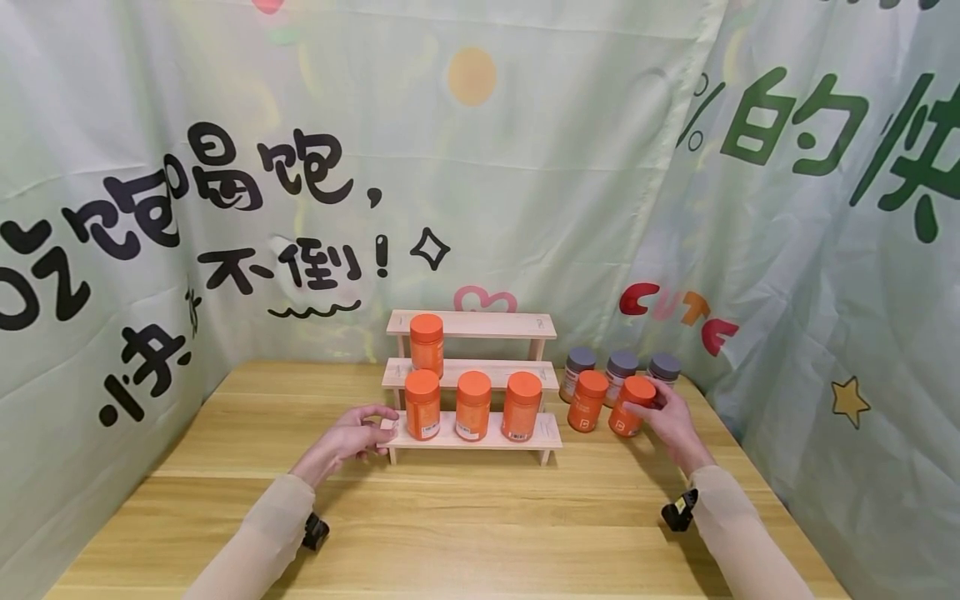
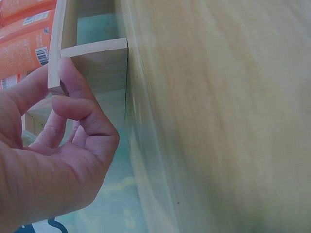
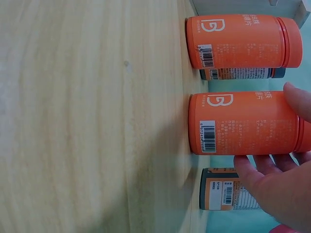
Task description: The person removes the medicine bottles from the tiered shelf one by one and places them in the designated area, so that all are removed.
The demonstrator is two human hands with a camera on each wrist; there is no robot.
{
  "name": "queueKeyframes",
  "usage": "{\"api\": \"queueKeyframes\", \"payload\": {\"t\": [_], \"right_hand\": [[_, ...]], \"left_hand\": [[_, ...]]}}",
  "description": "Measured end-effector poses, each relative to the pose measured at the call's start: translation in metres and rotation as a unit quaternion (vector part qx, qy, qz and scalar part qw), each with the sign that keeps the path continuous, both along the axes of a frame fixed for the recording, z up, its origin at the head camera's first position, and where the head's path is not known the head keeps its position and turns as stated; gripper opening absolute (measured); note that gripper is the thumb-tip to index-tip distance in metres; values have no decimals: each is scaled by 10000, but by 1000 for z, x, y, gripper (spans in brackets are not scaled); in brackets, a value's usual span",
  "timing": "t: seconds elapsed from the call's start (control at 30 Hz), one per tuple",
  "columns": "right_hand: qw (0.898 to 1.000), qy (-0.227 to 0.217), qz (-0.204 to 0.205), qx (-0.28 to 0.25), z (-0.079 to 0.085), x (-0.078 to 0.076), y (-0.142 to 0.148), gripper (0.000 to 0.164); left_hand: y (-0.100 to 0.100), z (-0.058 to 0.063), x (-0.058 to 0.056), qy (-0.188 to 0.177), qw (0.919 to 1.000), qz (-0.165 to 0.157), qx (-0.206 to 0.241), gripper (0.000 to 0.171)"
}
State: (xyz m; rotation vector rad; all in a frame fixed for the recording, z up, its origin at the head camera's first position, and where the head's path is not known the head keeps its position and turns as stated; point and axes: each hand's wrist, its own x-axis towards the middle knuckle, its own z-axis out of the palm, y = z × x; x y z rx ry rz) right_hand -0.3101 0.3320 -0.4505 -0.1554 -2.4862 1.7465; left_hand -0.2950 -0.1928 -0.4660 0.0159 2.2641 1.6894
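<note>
My left hand (image 1: 347, 439) pinches the left end of a three-tier wooden display rack (image 1: 480, 447), at its lowest board. In the left wrist view, thumb and fingers lie on either side of the board's corner (image 2: 57, 88). To the right of the rack, my right hand (image 1: 672, 423) grips an orange jar (image 1: 628, 414) with an orange lid, thumb on one side and fingers on the other. That jar is upright, its base at the tabletop. A matching orange jar (image 3: 238, 41) stands beside it, untouched.
Three orange jars (image 1: 473, 407) line the lowest tier, and another orange jar (image 1: 427, 342) stands at the left of the middle tier. Several grey-lidded jars (image 1: 579, 367) stand behind the right-hand pair. Printed curtains (image 1: 525, 208) enclose the wooden table (image 1: 480, 525) at back and sides.
</note>
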Motion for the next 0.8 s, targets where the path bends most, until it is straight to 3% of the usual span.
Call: {"api": "queueKeyframes", "payload": {"t": [0.5,0.8], "right_hand": [[10000,-53,32,0,3,2,2,84],[9980,369,-432,-276,13,6,5,79]], "left_hand": [[0,-2,1,28,10000,3,-24,41],[0,1,1,11,10000,13,-17,41]]}}
